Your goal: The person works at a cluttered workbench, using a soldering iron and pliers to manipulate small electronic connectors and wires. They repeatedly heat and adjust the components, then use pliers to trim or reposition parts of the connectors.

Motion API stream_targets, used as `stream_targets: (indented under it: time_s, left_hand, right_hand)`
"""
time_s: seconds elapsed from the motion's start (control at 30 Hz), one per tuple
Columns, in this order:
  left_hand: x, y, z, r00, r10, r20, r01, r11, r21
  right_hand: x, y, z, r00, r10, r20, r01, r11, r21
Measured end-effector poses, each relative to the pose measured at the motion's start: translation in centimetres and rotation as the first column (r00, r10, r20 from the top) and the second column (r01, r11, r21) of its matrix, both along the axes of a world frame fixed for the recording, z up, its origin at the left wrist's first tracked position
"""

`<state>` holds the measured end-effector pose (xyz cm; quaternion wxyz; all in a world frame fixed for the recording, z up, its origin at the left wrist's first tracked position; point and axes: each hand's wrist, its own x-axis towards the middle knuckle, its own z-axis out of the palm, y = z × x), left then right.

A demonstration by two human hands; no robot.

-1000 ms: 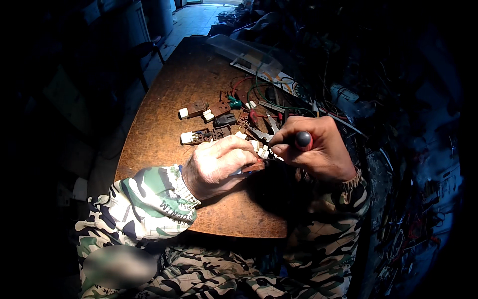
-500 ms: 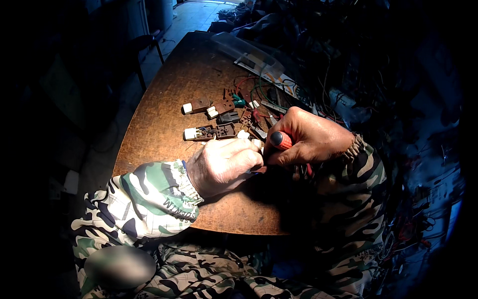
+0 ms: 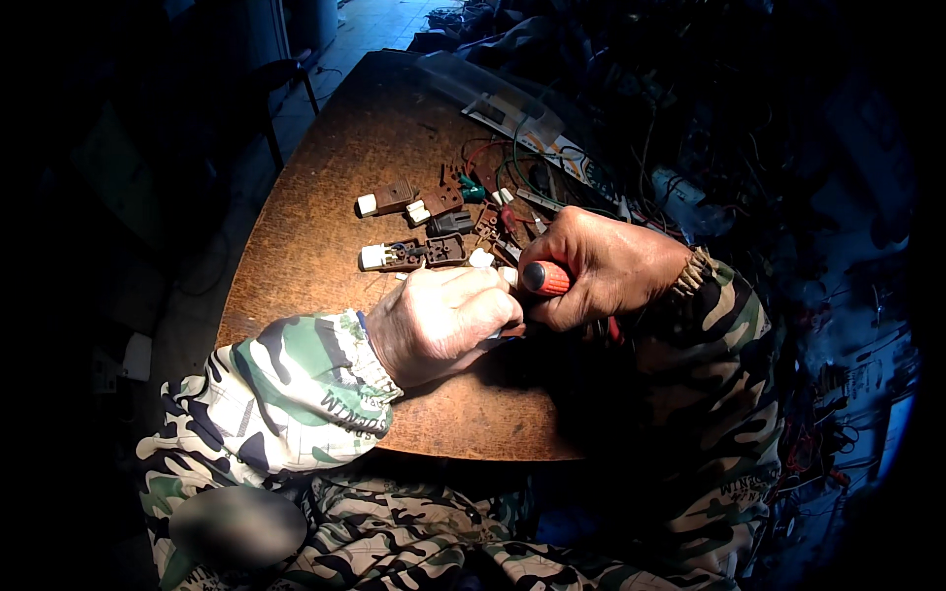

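My right hand is wrapped round a screwdriver with an orange-red ridged handle and a dark end cap; its tip is hidden. Close against it, my left hand is closed with fingers curled. Only a small brownish edge shows at its fingertips, so I cannot make out the piece it holds. Just beyond the left hand lies an opened brown plastic connector housing with a white plug end. Two more brown housings with white ends lie farther back, beside a black plastic part.
The worn wooden table has a curved left edge. Behind my right hand are a green clip-like part, loose wires and small tools. A clear plastic sheet lies along the far right edge. Dark cable clutter fills the right side; a stool stands at left.
The screwdriver's handle has turned, its end cap now pointing more to the left, as my right hand rolled slightly. My left hand has stayed nearly in place.
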<state>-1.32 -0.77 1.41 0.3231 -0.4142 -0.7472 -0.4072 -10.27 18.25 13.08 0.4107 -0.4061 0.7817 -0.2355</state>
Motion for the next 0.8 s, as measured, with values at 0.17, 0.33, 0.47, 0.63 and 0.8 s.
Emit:
stream_targets:
  time_s: [0.17, 0.33, 0.47, 0.63, 0.8]
  left_hand:
    - [0.4, -1.2, -0.5, 0.999, 0.031, 0.027, -0.030, 0.998, -0.047]
    - [-0.9, 1.1, -0.5, 0.988, -0.058, 0.143, 0.056, 0.998, 0.016]
    - [0.1, -0.6, -0.1, 0.943, 0.074, 0.324, -0.105, 0.991, 0.079]
    - [0.0, -0.3, 0.3, 0.888, 0.075, 0.454, -0.132, 0.987, 0.094]
    - [-0.5, 0.5, 0.2, 0.883, 0.055, 0.467, -0.110, 0.990, 0.091]
  right_hand:
    - [-1.0, -0.7, -1.1, 0.997, -0.068, 0.048, 0.074, 0.989, -0.125]
    - [-1.2, 4.2, -1.0, 0.955, -0.274, 0.117, 0.292, 0.937, -0.193]
    - [-2.5, 3.7, -3.6, 0.911, -0.204, 0.359, 0.359, 0.822, -0.443]
    - [-3.1, 5.5, -5.5, 0.802, -0.197, 0.564, 0.572, 0.526, -0.630]
    - [-4.3, 9.5, -7.1, 0.720, -0.113, 0.685, 0.684, 0.287, -0.671]
